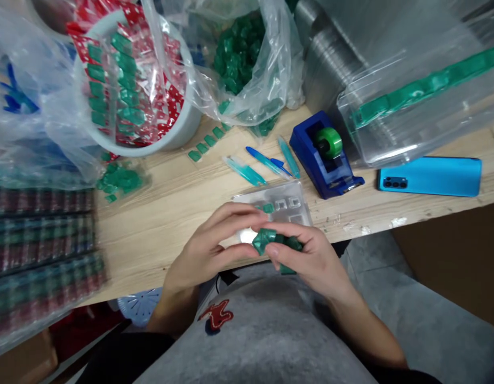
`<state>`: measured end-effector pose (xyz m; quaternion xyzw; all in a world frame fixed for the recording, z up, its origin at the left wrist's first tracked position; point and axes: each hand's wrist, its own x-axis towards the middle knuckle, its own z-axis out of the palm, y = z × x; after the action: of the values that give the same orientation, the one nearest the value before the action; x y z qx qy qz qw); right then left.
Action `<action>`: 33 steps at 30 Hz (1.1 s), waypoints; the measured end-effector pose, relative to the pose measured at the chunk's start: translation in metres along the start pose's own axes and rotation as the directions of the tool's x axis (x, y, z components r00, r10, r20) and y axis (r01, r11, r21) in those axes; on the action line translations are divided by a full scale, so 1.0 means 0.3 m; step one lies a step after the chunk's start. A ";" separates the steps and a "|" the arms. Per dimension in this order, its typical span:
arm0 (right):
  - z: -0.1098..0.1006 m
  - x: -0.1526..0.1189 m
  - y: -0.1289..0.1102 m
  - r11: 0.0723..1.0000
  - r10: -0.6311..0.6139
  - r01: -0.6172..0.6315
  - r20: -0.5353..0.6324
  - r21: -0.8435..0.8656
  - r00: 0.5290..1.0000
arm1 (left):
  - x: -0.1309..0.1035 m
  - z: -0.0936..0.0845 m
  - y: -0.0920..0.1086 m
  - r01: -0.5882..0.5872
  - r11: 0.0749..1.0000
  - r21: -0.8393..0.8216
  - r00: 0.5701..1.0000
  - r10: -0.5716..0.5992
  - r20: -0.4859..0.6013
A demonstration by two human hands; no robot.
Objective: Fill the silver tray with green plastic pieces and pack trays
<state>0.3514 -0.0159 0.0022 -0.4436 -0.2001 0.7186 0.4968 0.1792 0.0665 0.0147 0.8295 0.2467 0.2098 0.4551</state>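
Note:
My right hand [307, 253] is closed on several glossy green faceted pieces [264, 241], pinched between thumb and fingers and partly hidden in the palm. Beside it, my left hand [218, 242] curves with thumb and fingers apart, its fingertips close to the nearest green piece. A bright white patch [247, 236] shows in the gap of the left hand; I cannot tell what it is. Just behind both hands lies a clear plastic tray [299, 213] with square hollows, and a small green piece [268, 208] sits in it.
Pens [267, 161] and a blue tape dispenser [321, 154] lie beyond the tray, a blue phone [431, 177] to the right. At the back stand a bucket [191, 114] of red-and-green packets and a bag [279, 64] of green pieces. Stacked packs [42, 256] fill the left.

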 end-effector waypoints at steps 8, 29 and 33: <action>-0.010 -0.014 -0.003 0.997 -0.018 0.024 0.077 -0.076 0.997 | 0.022 0.016 0.001 -0.084 0.996 0.015 0.995 0.085 -0.047; -0.046 -0.016 0.007 0.968 -0.179 0.160 -0.085 -0.193 0.980 | 0.005 0.088 -0.006 -0.021 0.984 -0.176 0.971 -0.022 -0.239; -0.133 -0.036 0.010 0.980 -0.197 0.188 -0.252 -0.060 0.947 | 0.031 0.110 -0.060 0.068 0.998 -0.011 0.974 -0.069 -0.214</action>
<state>0.3844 -0.0328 -0.0163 -0.5200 -0.1892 0.5994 0.5784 0.2015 0.0590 -0.0161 0.7921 0.3226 0.2826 0.4343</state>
